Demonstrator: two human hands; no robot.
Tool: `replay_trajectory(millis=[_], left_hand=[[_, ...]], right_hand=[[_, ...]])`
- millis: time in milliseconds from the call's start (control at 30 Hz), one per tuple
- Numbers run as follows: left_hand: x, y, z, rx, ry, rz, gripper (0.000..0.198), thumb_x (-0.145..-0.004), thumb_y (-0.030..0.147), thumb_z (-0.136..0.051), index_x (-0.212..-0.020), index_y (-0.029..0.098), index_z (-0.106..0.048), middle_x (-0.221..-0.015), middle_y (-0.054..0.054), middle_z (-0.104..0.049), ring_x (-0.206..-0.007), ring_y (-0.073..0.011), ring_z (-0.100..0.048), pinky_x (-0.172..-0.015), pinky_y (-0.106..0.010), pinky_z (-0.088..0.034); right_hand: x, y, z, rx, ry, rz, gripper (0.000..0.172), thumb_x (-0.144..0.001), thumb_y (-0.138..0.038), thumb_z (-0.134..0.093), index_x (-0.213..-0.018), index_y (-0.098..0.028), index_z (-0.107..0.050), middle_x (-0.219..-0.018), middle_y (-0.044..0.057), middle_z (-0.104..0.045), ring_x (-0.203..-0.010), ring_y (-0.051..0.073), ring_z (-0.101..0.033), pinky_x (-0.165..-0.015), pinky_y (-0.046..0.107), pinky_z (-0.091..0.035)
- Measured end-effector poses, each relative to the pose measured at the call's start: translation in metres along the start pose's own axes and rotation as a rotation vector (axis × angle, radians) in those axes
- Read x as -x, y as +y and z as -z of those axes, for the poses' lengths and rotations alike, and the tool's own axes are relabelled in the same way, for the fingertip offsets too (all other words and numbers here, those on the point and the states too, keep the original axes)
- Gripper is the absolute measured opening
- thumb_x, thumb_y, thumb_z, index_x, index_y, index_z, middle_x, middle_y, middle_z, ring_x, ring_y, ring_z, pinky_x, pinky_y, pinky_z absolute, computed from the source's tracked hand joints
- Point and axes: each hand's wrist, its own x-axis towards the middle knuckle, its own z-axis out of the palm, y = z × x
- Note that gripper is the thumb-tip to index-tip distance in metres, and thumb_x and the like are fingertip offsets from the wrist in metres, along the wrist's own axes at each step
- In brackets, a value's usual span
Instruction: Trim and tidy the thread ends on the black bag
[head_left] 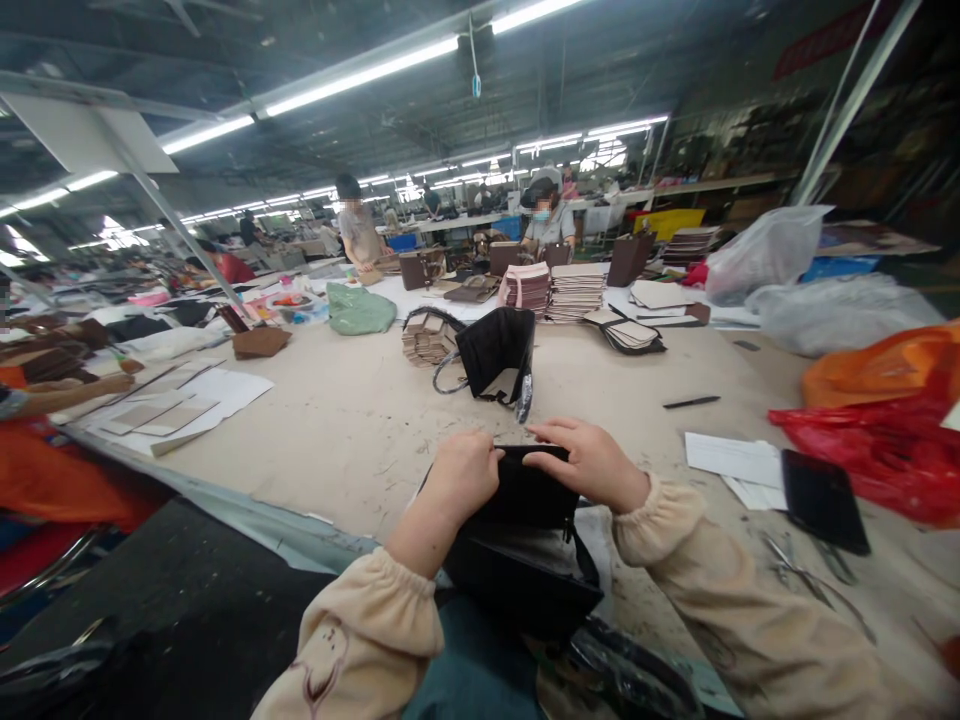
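Observation:
A black handbag (525, 575) sits in front of my body at the table's near edge, its mouth open toward me. My left hand (466, 475) is closed over the far wall of this bag, near its left corner. At the same wall's right end, my right hand (589, 462) has its thumb inside and its fingers over the outer side. A wrapped handle (630, 665) hangs at the bag's near side. Just beyond my hands stands a second black handbag (496, 355), open, with plastic-wrapped handles.
Scissors (799, 570), a black phone-like slab (825, 500) and white papers (733, 457) lie at the right. Behind them are red (877, 450) and orange plastic bags (877, 365). Stacked panels (576, 292) stand farther back. At left, a co-worker's arm (75, 392) reaches over the table.

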Motion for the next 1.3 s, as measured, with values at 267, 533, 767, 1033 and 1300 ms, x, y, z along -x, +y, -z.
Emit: replay_trajectory(millis=[267, 533, 767, 1033, 1300], left_hand=[[0.000, -0.002, 0.004, 0.016, -0.006, -0.011, 0.019, -0.082, 0.025, -0.048, -0.069, 0.017, -0.060, -0.076, -0.005, -0.065, -0.073, -0.0175, -0.060, -0.063, -0.027, -0.040], [-0.003, -0.007, 0.007, 0.059, -0.058, 0.008, 0.024, -0.081, 0.032, -0.050, -0.067, 0.017, -0.063, -0.071, -0.005, -0.066, -0.069, -0.0159, -0.058, -0.063, -0.026, -0.038], [0.003, -0.031, 0.019, 0.167, -0.179, -0.008, 0.021, -0.072, 0.039, -0.061, -0.064, 0.020, -0.063, -0.067, 0.000, -0.064, -0.065, -0.0132, -0.056, -0.060, -0.024, -0.037], [0.011, -0.035, 0.011, 0.148, -0.047, 0.000, 0.023, -0.082, 0.031, -0.048, -0.067, 0.019, -0.059, -0.067, -0.001, -0.062, -0.064, -0.0127, -0.054, -0.061, -0.024, -0.036], [0.006, -0.030, 0.007, -0.047, -0.046, 0.073, 0.028, -0.084, 0.035, -0.043, -0.067, 0.020, -0.059, -0.070, -0.003, -0.065, -0.067, -0.0160, -0.057, -0.062, -0.027, -0.035]], right_hand=[[-0.012, -0.006, -0.014, -0.013, -0.088, -0.008, 0.023, -0.085, -0.037, -0.053, -0.091, -0.024, -0.071, -0.082, 0.002, -0.068, -0.079, 0.015, -0.060, -0.070, 0.024, -0.045], [-0.016, -0.002, -0.012, -0.067, -0.096, 0.002, 0.024, -0.082, -0.037, -0.056, -0.072, -0.019, -0.069, -0.070, 0.001, -0.063, -0.070, 0.013, -0.056, -0.062, 0.022, -0.040], [-0.017, -0.001, -0.013, -0.086, -0.074, 0.008, 0.024, -0.082, -0.036, -0.056, -0.071, -0.018, -0.068, -0.071, 0.002, -0.062, -0.069, 0.012, -0.055, -0.062, 0.022, -0.038], [-0.019, 0.002, -0.014, -0.068, -0.076, 0.014, 0.025, -0.082, -0.037, -0.055, -0.070, -0.018, -0.067, -0.068, 0.002, -0.061, -0.068, 0.013, -0.054, -0.063, 0.023, -0.038], [-0.018, 0.002, -0.015, -0.070, -0.067, 0.014, 0.026, -0.081, -0.037, -0.055, -0.068, -0.018, -0.066, -0.067, 0.002, -0.060, -0.067, 0.012, -0.053, -0.062, 0.023, -0.036]])
